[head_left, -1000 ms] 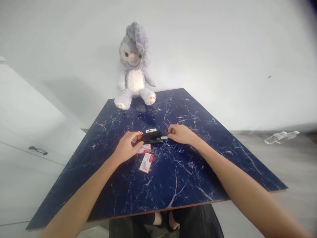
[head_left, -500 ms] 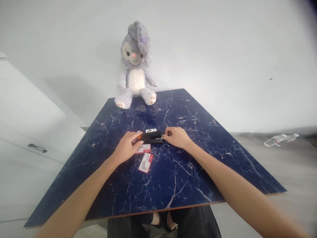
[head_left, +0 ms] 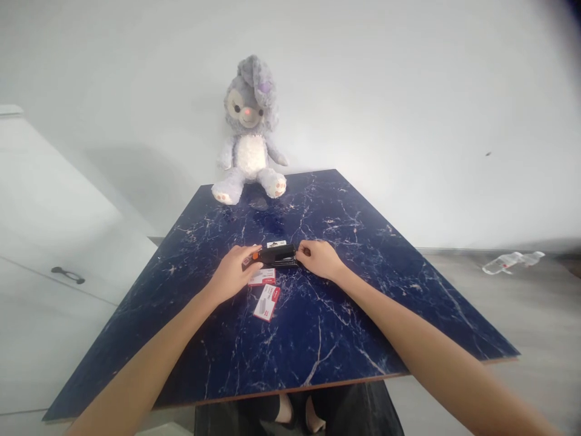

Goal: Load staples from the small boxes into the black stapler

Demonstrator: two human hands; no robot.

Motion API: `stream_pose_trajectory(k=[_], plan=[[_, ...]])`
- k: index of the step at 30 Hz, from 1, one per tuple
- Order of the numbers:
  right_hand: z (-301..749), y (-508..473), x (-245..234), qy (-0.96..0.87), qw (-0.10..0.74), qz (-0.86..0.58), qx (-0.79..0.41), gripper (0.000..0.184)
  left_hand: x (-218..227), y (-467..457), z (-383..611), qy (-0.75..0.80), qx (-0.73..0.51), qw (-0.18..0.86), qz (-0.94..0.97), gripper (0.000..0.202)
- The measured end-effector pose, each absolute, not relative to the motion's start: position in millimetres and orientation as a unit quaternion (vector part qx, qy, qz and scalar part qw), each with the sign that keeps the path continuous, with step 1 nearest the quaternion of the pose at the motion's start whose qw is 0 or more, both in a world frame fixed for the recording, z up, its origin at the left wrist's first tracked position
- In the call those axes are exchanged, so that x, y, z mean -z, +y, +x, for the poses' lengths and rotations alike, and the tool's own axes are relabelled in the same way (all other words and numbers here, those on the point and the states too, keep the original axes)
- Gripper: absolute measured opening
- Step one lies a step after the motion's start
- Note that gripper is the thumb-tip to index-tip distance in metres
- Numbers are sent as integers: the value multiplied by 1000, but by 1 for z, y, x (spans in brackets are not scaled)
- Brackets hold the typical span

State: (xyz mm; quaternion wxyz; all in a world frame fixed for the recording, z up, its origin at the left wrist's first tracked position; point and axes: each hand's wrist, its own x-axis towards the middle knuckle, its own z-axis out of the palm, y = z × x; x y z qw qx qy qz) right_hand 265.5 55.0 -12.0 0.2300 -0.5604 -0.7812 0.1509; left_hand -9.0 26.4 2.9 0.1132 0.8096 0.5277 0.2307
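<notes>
A black stapler [head_left: 279, 254] with an orange patch near its rear lies sideways in the middle of the table. My left hand [head_left: 233, 270] grips the rear end between thumb and fingers. At the front end, my right hand [head_left: 318, 257] is closed, its fingertips pinched against the stapler's tip; any small thing between them is hidden. A gap shows between the stapler's top arm and its base. Just below it are two red-and-white staple boxes, one [head_left: 263, 277] partly beneath my left thumb and another [head_left: 267, 303] lying slanted nearer to me. Behind the stapler, a white card [head_left: 276, 244] peeks out.
A grey plush rabbit [head_left: 249, 133] sits at the far edge of the dark blue marbled table [head_left: 318, 339], against the wall. On the floor to the right lie clear plastic bottles [head_left: 503, 263]. A white cabinet with a dark handle [head_left: 68, 275] stands on the left.
My right fingertips have shifted slightly up against the stapler's front end. My left hand keeps its hold on the rear. The whole view has dipped a little lower in the frame.
</notes>
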Motion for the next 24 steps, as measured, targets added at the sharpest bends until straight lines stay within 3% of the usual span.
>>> stream_pose_trajectory(k=[18,24], plan=[[254,53,16,-811,175,-552,-88,21,-4,29,-8,498,-229,91,831,39],[254,58,15,-736,247,-612,-150,19,-3,19,13,535,-244,33,808,43]])
